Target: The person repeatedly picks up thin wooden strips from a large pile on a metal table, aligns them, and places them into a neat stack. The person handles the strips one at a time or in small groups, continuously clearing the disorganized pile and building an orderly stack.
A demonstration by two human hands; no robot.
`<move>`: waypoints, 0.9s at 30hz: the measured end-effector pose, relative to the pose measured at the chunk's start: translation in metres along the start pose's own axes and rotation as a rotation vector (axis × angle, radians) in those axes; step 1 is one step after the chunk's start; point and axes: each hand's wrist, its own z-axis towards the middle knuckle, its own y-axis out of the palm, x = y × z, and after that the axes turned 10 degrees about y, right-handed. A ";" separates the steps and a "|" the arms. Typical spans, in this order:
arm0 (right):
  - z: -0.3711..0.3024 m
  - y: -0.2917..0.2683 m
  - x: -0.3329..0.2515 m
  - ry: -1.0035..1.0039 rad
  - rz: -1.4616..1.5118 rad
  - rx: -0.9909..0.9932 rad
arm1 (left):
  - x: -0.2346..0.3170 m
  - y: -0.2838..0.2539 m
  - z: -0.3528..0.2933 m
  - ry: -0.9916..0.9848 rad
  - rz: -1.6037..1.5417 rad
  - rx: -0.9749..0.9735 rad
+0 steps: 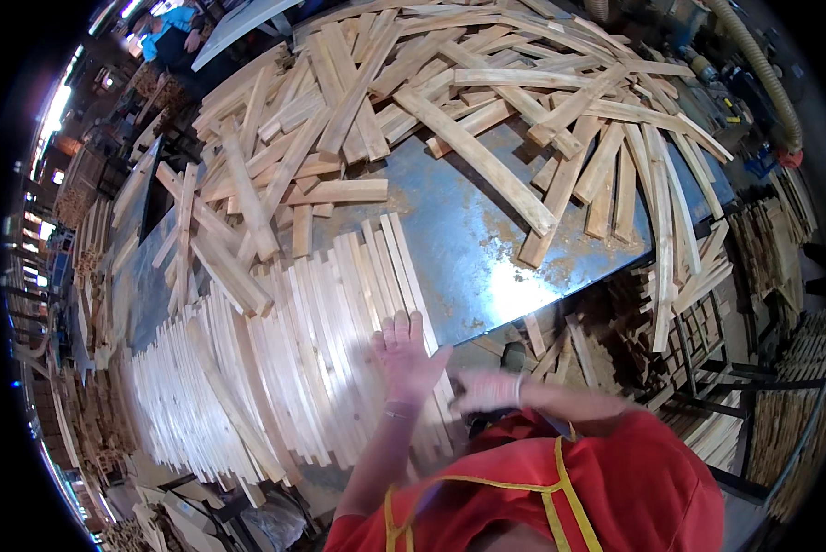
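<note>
The right hand (488, 392) is blurred, its fingers hard to separate. The left hand (407, 364) hides parts of the pale wooden strips (314, 363). The near edge cuts off the red shirt (638, 488); the far-left person (170, 44) is small and indistinct.

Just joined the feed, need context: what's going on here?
A person has the left hand, fingers spread, over the right end of a row of pale wooden strips laid side by side on a metal table. The right hand is blurred beside it; I can't tell if it holds anything. One slanted strip lies across the row. Beyond, a jumbled pile of wooden pieces covers much of the table's far side.
</note>
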 end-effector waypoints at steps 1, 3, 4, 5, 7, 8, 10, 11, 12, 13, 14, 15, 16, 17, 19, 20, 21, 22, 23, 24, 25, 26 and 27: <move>0.023 -0.035 0.024 -0.169 -0.070 0.078 | -0.003 0.004 0.003 0.026 0.031 -0.034; 0.012 -0.133 -0.010 -0.050 0.035 0.647 | -0.009 0.017 -0.003 0.026 0.061 0.017; 0.007 -0.182 -0.020 0.002 -0.210 0.949 | -0.010 0.020 -0.007 0.019 0.080 0.039; 0.029 -0.228 0.016 -0.088 -0.309 1.317 | -0.006 0.021 0.001 0.067 0.078 0.102; 0.030 -0.280 0.014 0.056 -0.544 1.512 | -0.005 0.018 0.001 0.081 0.090 0.107; 0.031 -0.286 0.022 0.146 -0.435 1.339 | -0.002 0.013 0.005 0.091 0.099 0.113; 0.024 -0.291 0.023 0.303 -0.221 0.962 | 0.005 0.000 0.010 0.073 0.029 0.055; 0.019 -0.266 0.009 0.286 -0.096 0.876 | 0.008 -0.008 0.009 0.051 0.023 0.034; 0.017 -0.230 0.015 0.189 0.010 0.851 | 0.012 -0.013 0.013 0.045 0.011 0.022; 0.005 -0.192 0.012 0.091 0.138 0.773 | 0.011 -0.012 0.014 0.016 0.008 0.020; -0.008 -0.157 0.005 0.181 0.382 0.468 | 0.011 -0.009 0.015 -0.006 0.003 0.015; -0.019 -0.130 -0.004 0.252 0.129 0.374 | 0.011 -0.006 0.016 -0.029 -0.002 0.010; -0.023 -0.100 -0.012 0.281 0.052 0.251 | 0.016 -0.006 0.022 -0.061 -0.022 0.024; -0.018 -0.073 -0.010 0.199 -0.031 0.167 | 0.021 -0.005 0.029 -0.095 -0.040 0.041; 0.001 -0.085 -0.011 0.033 -0.203 0.031 | 0.027 -0.004 0.045 -0.112 -0.027 0.046; 0.013 -0.122 -0.013 -0.048 -0.292 -0.032 | 0.025 -0.004 0.045 -0.103 0.003 0.027; 0.025 -0.158 0.003 -0.270 -0.158 0.284 | 0.023 -0.003 0.044 -0.094 0.030 0.009; 0.026 -0.210 0.000 -0.201 -0.070 0.633 | 0.023 -0.002 0.044 -0.101 0.035 0.013; 0.019 -0.283 -0.011 0.048 -0.085 0.742 | 0.024 0.000 0.043 -0.106 0.037 0.018; 0.016 -0.341 0.001 0.050 -0.164 1.189 | 0.025 0.000 0.042 -0.113 0.045 0.025; -0.002 -0.392 0.003 0.167 -0.083 1.344 | 0.025 0.003 0.042 -0.103 0.064 0.055; 0.002 -0.434 0.038 0.383 -0.089 1.574 | 0.028 0.003 0.050 -0.076 0.066 0.055; 0.011 -0.467 0.073 0.475 -0.021 1.638 | 0.029 0.004 0.056 -0.058 0.070 0.054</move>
